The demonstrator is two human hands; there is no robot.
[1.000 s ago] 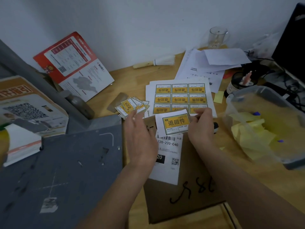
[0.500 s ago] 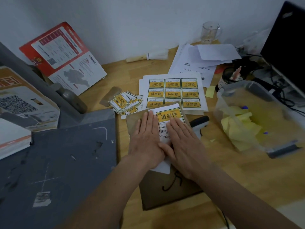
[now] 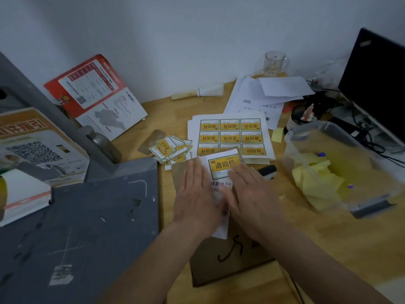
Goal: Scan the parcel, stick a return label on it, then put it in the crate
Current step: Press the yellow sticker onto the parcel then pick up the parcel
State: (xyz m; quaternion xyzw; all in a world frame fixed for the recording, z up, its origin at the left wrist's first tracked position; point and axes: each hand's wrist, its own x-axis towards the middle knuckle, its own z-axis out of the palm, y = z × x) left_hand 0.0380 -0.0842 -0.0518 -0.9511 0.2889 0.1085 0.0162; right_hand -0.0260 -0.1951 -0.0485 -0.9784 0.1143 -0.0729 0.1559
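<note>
A flat brown cardboard parcel [image 3: 228,262] lies on the wooden desk, with a white shipping label and black marker writing on top. A yellow return label [image 3: 222,164] sits at the parcel's far end, over the shipping label. My left hand [image 3: 197,200] lies flat on the parcel left of the return label. My right hand [image 3: 252,194] lies flat too, its fingertips pressing the label's lower right corner. A black scanner [image 3: 267,171] peeks out to the right of my right hand. The clear plastic crate [image 3: 328,137] stands to the right with yellow bags inside.
A sheet of yellow return labels [image 3: 230,137] and a pile of loose cut labels [image 3: 168,148] lie beyond the parcel. A grey cutting board [image 3: 76,227] fills the left. Papers [image 3: 269,93], a glass mug [image 3: 274,62] and a black monitor [image 3: 377,84] stand at the back right.
A second ago both hands held the return label above the parcel. They laid it down and now press flat on it; since half a second ago the hands have barely shifted.
</note>
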